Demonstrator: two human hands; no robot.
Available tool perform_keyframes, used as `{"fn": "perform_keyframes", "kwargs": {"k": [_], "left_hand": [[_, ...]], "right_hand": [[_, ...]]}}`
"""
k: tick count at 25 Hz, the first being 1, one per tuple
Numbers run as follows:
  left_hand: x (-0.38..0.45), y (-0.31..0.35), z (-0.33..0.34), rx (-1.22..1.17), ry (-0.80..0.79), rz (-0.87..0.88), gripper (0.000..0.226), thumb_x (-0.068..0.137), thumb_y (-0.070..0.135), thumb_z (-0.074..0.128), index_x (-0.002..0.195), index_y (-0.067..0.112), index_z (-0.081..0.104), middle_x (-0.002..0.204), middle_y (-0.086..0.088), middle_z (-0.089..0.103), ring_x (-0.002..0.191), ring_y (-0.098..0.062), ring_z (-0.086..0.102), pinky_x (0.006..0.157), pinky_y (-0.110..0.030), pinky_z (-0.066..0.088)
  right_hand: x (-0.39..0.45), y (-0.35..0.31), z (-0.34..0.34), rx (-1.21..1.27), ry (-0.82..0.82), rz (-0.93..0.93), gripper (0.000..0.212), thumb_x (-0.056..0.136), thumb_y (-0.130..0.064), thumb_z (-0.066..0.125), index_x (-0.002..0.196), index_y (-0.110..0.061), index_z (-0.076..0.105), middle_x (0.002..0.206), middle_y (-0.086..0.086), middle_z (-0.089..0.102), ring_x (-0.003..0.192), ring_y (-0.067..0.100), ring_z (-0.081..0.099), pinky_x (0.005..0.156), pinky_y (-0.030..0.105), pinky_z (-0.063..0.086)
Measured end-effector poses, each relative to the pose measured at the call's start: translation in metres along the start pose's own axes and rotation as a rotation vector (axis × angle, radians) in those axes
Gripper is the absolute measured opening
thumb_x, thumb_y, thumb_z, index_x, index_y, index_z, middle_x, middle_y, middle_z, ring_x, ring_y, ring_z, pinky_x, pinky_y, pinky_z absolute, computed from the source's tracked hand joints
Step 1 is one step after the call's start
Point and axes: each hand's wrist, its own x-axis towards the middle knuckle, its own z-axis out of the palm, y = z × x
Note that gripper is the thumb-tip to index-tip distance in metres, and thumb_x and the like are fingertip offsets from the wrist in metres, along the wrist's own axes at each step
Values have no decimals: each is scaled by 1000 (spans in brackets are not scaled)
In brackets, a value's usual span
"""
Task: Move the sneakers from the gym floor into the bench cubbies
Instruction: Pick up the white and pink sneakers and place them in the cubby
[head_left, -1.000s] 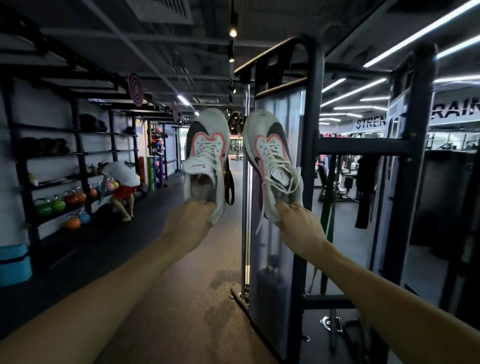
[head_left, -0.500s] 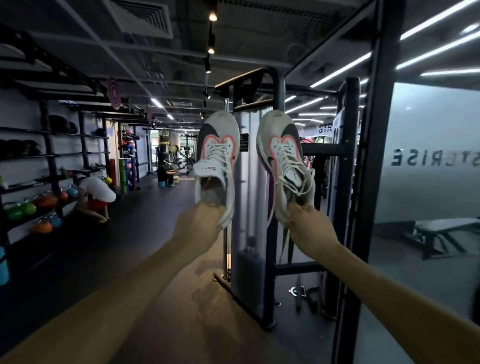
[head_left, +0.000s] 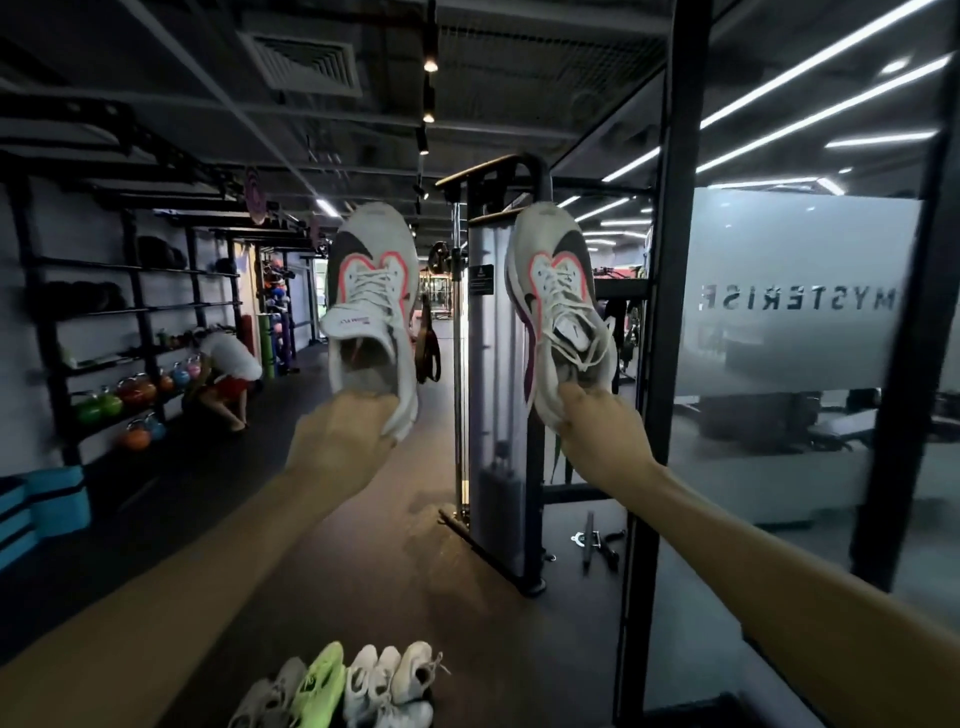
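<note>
Both my arms are stretched out in front, each holding one shoe of a white pair with pink trim and dark patches, toes pointing up. My left hand (head_left: 337, 439) grips the heel of the left sneaker (head_left: 371, 306). My right hand (head_left: 597, 431) grips the heel of the right sneaker (head_left: 558, 301). On the dark floor at the bottom of the view lie several more sneakers: a neon green one (head_left: 318, 680), white ones (head_left: 392, 686) and a grey one (head_left: 270, 699). No bench cubbies are in view.
A cable weight machine (head_left: 498, 374) stands straight ahead, with loose handles (head_left: 595, 540) on the floor by it. A black post (head_left: 660, 364) and frosted glass wall (head_left: 789, 291) close the right. Left are shelves with kettlebells (head_left: 135, 389), blue blocks (head_left: 47, 501) and a bent-over person (head_left: 223, 374).
The view has tilted down and shifted, so the sneakers on the floor have come into sight at the bottom. Both hands keep hold of the raised pair.
</note>
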Motion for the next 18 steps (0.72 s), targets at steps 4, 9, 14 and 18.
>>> {"fn": "perform_keyframes", "kwargs": {"k": [4, 9, 14, 18], "left_hand": [[-82, 14, -68, 28, -55, -30, 17, 85, 35, 61, 98, 24, 57, 100, -2, 64, 91, -28, 61, 74, -41, 53], [-152, 34, -130, 0, 5, 50, 17, 84, 31, 65, 98, 22, 60, 99, -1, 65, 87, -26, 64, 69, -37, 53], [-210, 72, -158, -122, -6, 170, 16, 81, 25, 67, 79, 18, 53, 88, -3, 61, 79, -28, 62, 63, -36, 51], [-242, 139, -179, -265, -48, 286, 24, 82, 25, 67, 74, 25, 44, 79, -1, 57, 74, -26, 61, 62, -37, 50]], "right_hand": [[-73, -37, -69, 16, -43, -13, 21, 87, -7, 56, 107, -7, 50, 95, 7, 57, 83, 24, 52, 63, 28, 32], [-152, -66, -132, -28, -37, 32, 17, 85, -2, 52, 99, -9, 48, 100, 9, 60, 91, 30, 57, 62, 30, 33], [-234, -78, -183, -100, -19, 156, 15, 82, -3, 51, 89, -15, 44, 92, 6, 58, 85, 32, 59, 59, 32, 35], [-310, -56, -248, -219, -50, 260, 20, 83, -4, 50, 85, -17, 36, 83, 3, 47, 80, 34, 58, 57, 33, 32]]}}
